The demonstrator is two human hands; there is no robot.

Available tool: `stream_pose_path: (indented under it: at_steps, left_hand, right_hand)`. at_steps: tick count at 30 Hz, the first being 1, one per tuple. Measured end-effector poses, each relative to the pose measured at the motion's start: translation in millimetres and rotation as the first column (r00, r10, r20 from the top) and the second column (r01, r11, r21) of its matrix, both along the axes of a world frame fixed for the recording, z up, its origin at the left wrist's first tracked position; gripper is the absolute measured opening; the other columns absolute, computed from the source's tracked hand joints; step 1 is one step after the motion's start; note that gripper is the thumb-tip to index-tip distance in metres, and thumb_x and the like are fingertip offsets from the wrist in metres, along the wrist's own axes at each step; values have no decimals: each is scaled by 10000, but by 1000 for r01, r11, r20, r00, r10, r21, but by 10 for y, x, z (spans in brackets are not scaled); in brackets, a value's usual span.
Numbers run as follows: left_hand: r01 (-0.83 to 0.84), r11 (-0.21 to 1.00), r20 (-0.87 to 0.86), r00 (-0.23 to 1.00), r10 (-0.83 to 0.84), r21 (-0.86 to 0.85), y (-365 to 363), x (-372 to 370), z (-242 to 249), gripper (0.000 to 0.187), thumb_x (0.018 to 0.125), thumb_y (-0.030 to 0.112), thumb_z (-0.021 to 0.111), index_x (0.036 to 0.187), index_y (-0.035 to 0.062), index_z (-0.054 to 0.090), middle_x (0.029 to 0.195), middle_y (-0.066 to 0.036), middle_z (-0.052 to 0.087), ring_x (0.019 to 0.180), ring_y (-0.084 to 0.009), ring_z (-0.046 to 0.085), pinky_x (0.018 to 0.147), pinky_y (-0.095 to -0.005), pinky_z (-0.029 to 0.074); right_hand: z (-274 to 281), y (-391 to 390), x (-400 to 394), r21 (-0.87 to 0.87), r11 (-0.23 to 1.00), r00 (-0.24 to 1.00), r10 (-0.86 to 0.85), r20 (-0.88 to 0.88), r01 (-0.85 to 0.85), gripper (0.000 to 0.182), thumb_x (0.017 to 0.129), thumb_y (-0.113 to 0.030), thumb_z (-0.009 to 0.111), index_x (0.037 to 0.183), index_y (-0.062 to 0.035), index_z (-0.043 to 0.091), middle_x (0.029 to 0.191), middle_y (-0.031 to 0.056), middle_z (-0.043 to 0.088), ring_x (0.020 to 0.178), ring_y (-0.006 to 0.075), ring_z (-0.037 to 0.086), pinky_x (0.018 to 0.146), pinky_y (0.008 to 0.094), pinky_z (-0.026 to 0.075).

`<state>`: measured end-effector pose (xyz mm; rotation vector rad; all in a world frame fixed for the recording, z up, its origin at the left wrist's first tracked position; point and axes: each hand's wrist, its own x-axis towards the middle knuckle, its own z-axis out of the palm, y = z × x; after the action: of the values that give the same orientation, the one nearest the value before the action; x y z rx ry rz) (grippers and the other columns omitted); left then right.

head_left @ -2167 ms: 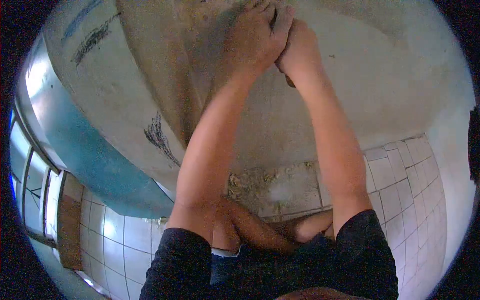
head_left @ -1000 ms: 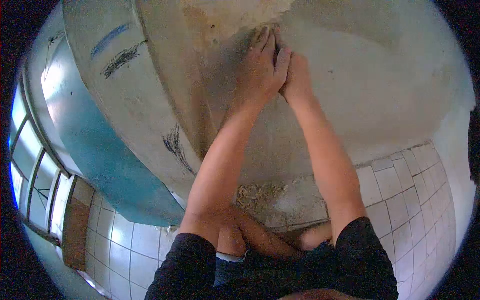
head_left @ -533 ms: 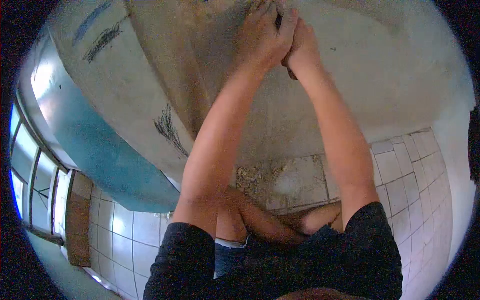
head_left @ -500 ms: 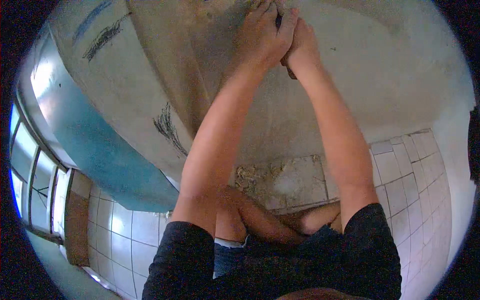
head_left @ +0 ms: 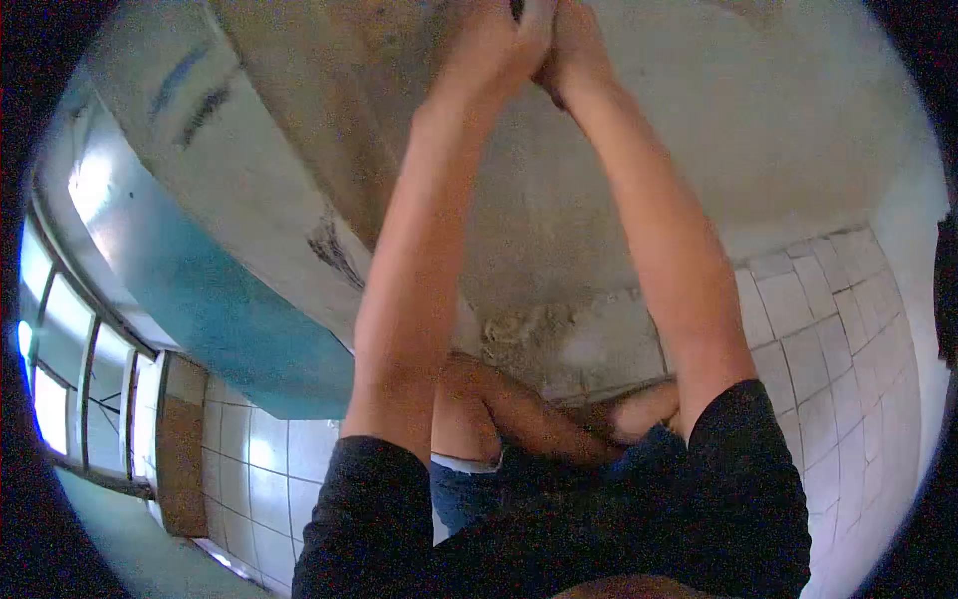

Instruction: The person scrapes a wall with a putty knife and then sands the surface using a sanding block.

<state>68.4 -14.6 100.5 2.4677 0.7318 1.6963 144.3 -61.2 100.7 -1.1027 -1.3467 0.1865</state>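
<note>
Two bare hands press close together at the top of the view, up against a rough plastered wall [head_left: 758, 150]. The left hand [head_left: 489, 45] lies with its fingers curled over, and the right hand [head_left: 569, 45] sits just beside it, touching it along the thumb side. Between them a small dark tool [head_left: 517, 8] shows as a sliver at the very top edge; both hands seem wrapped around it, though most of it is hidden and I cannot tell what kind of tool it is or how firmly each hand clasps it. The picture is blurred around the hands. Both forearms run up from black short sleeves [head_left: 369, 519] at the bottom of the view, the left arm nearly straight, the right one slanting in from the right. Below the arms the wall meets a floor of white tiles [head_left: 828, 339], and a patch of crumbled, pale debris [head_left: 524, 324] lies at the foot of the wall between the two arms. The person's bent knees [head_left: 499, 409] show just under that, above blue shorts [head_left: 464, 494]. To the left the wall carries a band of blue paint [head_left: 220, 319] and a dark scuff mark [head_left: 334, 245], and farther left a window frame [head_left: 90, 399] lets in bright light.
</note>
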Motion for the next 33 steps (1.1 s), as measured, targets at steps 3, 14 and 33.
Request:
stream_pose_path:
  at_steps: [3, 14, 33]
  left_hand:
    - [86, 990, 113, 989, -99, 111, -419, -309, -234, 323, 875, 279, 504, 918, -14, 633, 866, -234, 623, 796, -406, 602, 739, -441, 469]
    - [102, 782, -470, 749, -467, -614, 337, -93, -3223, 421, 857, 404, 544, 981, 9, 617, 877, -186, 648, 780, -315, 608, 724, -422, 470]
    - [-66, 749, -338, 916, -217, -660, 71, -270, -3649, 287, 914, 250, 459, 1024, -8, 520, 870, -250, 590, 833, -406, 584, 706, -471, 450]
  right_hand:
    - [-475, -165, 129, 101, 962, 892, -272, 362, 253, 351, 881, -209, 511, 1191, -45, 520, 1126, 196, 581, 1029, 371, 566, 829, 410, 467]
    - [-3021, -1076, 788, -754, 614, 906, 146, 398, 232, 405, 801, -190, 625, 1153, -17, 526, 980, 257, 607, 918, 389, 597, 798, 413, 468]
    - [-3973, -930, 773, -695, 719, 953, 200, 228, 15, 301, 819, -265, 654, 968, -20, 560, 780, 179, 605, 702, 298, 593, 616, 395, 453]
